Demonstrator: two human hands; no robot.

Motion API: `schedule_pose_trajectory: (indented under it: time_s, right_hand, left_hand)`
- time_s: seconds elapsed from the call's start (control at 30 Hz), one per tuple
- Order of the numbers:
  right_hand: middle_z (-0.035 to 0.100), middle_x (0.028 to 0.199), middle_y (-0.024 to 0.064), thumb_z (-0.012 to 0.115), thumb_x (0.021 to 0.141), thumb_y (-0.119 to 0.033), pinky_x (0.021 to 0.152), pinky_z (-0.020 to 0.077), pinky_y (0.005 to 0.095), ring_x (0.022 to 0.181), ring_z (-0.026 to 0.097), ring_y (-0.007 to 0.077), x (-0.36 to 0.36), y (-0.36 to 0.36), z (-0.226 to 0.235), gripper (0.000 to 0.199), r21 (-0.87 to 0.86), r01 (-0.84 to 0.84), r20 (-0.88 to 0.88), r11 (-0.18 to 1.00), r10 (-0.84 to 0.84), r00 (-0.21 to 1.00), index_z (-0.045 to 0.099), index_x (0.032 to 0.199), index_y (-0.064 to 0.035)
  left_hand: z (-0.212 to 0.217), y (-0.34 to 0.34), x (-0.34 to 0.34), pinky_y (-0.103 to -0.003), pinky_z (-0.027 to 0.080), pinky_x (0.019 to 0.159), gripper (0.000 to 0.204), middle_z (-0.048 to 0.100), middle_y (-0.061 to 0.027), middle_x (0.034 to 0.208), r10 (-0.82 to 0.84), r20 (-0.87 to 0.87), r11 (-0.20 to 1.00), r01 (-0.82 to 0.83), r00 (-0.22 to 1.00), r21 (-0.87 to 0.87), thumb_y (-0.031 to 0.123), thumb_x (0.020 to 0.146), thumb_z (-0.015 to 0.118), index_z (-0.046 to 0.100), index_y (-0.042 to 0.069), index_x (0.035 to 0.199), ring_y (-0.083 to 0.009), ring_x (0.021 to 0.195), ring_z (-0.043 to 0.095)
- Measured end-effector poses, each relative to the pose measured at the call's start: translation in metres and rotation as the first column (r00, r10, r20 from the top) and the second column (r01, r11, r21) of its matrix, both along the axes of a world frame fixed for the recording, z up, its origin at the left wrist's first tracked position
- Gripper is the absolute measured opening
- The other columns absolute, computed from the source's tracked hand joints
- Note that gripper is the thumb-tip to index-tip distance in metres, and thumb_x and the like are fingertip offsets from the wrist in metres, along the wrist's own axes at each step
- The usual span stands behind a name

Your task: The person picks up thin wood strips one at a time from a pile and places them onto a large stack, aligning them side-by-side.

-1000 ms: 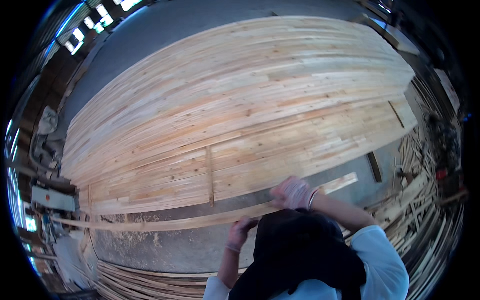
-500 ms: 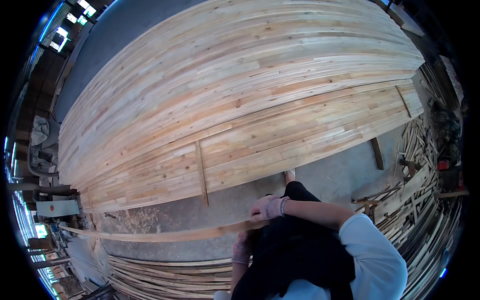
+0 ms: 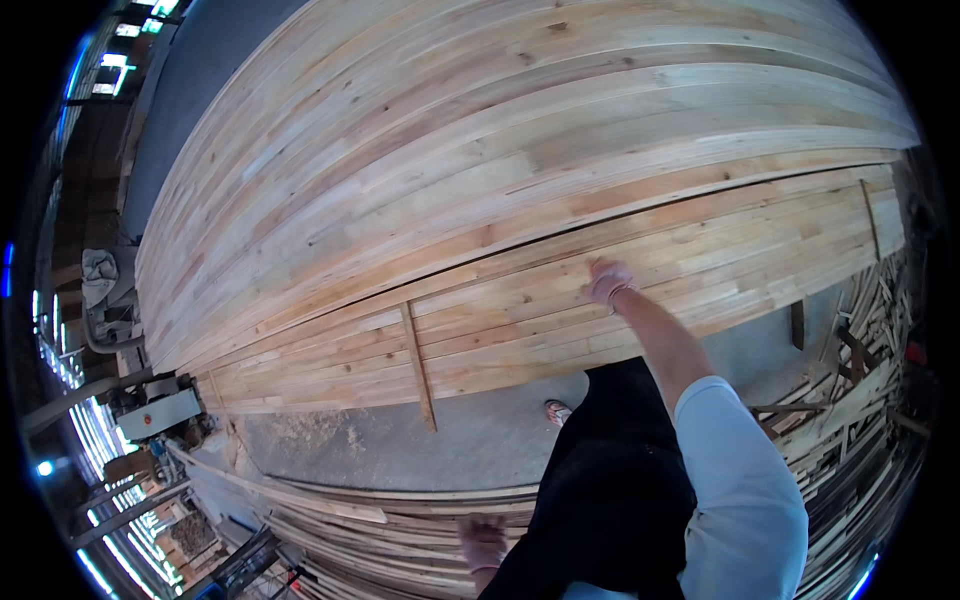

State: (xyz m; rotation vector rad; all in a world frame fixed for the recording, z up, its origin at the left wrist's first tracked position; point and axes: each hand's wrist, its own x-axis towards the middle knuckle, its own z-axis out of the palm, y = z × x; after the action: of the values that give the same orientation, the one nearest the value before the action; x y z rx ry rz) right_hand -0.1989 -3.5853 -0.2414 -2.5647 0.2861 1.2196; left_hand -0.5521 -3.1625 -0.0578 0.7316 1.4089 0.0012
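Observation:
My right hand (image 3: 608, 284), in a light knit glove, reaches over the lower layer of pale planks (image 3: 520, 308), fingers stretched out and nothing in them. Whether it touches the wood I cannot tell. My left hand (image 3: 483, 543), also gloved, is low beside my dark apron, in front of a pile of long wooden strips (image 3: 410, 545). Its fingers are blurred. One long strip (image 3: 290, 488) lies along the top of that pile, its near end short of my left hand.
A higher, wide stack of planks (image 3: 430, 150) fills the far side. A narrow crosspiece (image 3: 418, 365) lies across the lower layer. Scrap wood (image 3: 850, 400) is heaped at the right. Machinery (image 3: 160, 412) stands at the left; sawdust covers part of the concrete floor (image 3: 390, 440).
Both hands have let go of the long strip, which has dropped onto the pile. My right hand has moved forward over the planks; my left has moved lower. The view has shifted.

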Motion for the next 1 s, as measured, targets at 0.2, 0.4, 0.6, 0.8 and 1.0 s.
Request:
schedule_pose_trajectory:
  time_s: [0.2, 0.4, 0.6, 0.8, 1.0]
  right_hand:
    - [0.051, 0.131, 0.0118, 0.055, 0.080, -0.023, 0.097, 0.0408, 0.0375, 0.121, 0.049, 0.0273, 0.048, -0.057, -0.048, 0.054, -0.294, -0.211, 0.231, 0.932, 0.284, 0.931, 0.043, 0.130, -0.0082]
    - [0.063, 0.113, 0.0066, 0.061, 0.080, -0.013, 0.082, 0.0496, 0.0371, 0.109, 0.059, 0.0223, 0.056, -0.053, -0.060, 0.029, -0.207, -0.147, 0.260, 0.967, 0.199, 0.945, 0.063, 0.109, -0.0124]
    - [0.066, 0.100, 0.0073, 0.066, 0.075, -0.013, 0.077, 0.0514, 0.0352, 0.100, 0.063, 0.0251, 0.027, -0.042, -0.031, 0.022, -0.283, -0.424, 0.149, 0.860, 0.476, 0.867, 0.068, 0.096, -0.0137]
    - [0.067, 0.100, 0.0148, 0.066, 0.068, -0.021, 0.081, 0.0528, 0.0394, 0.099, 0.064, 0.0292, -0.035, -0.025, 0.027, 0.031, -0.087, -0.473, -0.004, 0.877, 0.474, 0.880, 0.067, 0.097, -0.0103]
    - [0.068, 0.089, 0.0131, 0.065, 0.069, -0.037, 0.071, 0.0526, 0.0394, 0.085, 0.066, 0.0322, -0.173, -0.014, 0.059, 0.026, 0.108, -0.550, 0.096, 0.828, 0.542, 0.835, 0.069, 0.082, -0.0140]
  left_hand:
    - [-0.005, -0.071, 0.016, -0.042, 0.047, 0.077, 0.021, 0.054, -0.0042, 0.072, -0.045, -0.078, 0.964, 0.023, 0.996, -0.264, 0.030, 0.085, 0.061, 0.057, 0.009, 0.080, -0.0236, 0.071, 0.052]
    - [0.015, -0.088, 0.061, -0.039, 0.049, 0.076, 0.015, 0.059, -0.0070, 0.078, -0.147, -0.180, 0.983, 0.123, 0.973, -0.136, 0.022, 0.084, 0.065, 0.059, 0.009, 0.089, -0.0254, 0.079, 0.058]
    - [0.012, -0.080, 0.077, -0.036, 0.049, 0.075, 0.015, 0.059, -0.0060, 0.080, -0.267, -0.154, 0.956, 0.242, 0.951, -0.163, 0.021, 0.084, 0.065, 0.057, 0.009, 0.089, -0.0224, 0.076, 0.057]
    - [-0.043, -0.030, 0.041, -0.034, 0.048, 0.075, 0.016, 0.057, -0.0017, 0.080, -0.140, 0.180, 0.860, 0.210, 0.974, -0.466, 0.025, 0.089, 0.060, 0.055, 0.011, 0.086, -0.0192, 0.075, 0.056]
    - [-0.047, -0.035, 0.072, -0.040, 0.050, 0.081, 0.026, 0.064, -0.0061, 0.089, -0.026, 0.163, 0.898, 0.095, 0.986, -0.430, 0.036, 0.091, 0.057, 0.058, 0.011, 0.092, -0.0242, 0.086, 0.062]
